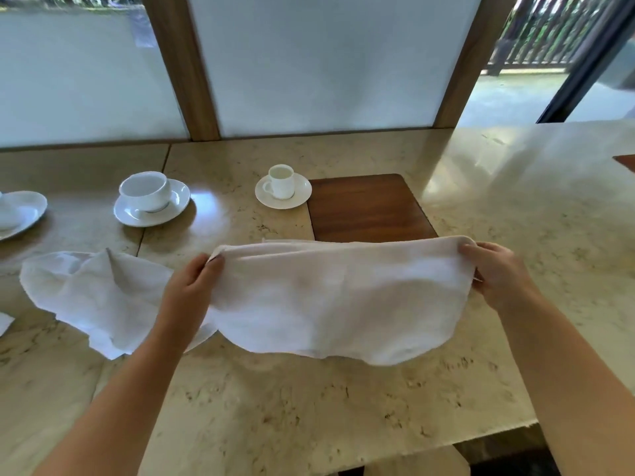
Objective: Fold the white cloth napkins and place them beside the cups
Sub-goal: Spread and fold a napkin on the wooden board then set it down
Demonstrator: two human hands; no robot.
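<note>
A polished beige stone bench [309, 407], mottled w/ darker flecks and glossy w/ window glare, is seen from above; a seam is visible across its left part. Behind it, frosted pale panels are framed by brown wooden posts [182, 63]; at top right an opening is seen onto a dark railing [549, 32] and greenery outside.

A dark reddish wood placemat [371, 207], rectangular w/ rounded corners and visible grain, is laid flat at the bench's centre. Touching its left edge is a white saucer [302, 194] on which a small cylindrical white espresso cup [281, 182] is stood upright, handle to the left. Further left, a wider rounded white teacup [146, 190] is set on its own saucer [178, 201]. At the far left edge a third saucer [31, 207] is partly cut off.

A white cloth napkin [336, 300], soft and slightly wrinkled, doubled over along its top edge, is held up just in front of the placemat; its lower edge is draped onto the bench. Its top left corner is pinched by the left hand [192, 286], fingers curled around the fold; its top right corner is gripped by the right hand [498, 276]. A second napkin [86, 297], crumpled and unfolded, is left lying on the bench to the left, below the teacup, partly behind the left forearm.
</note>
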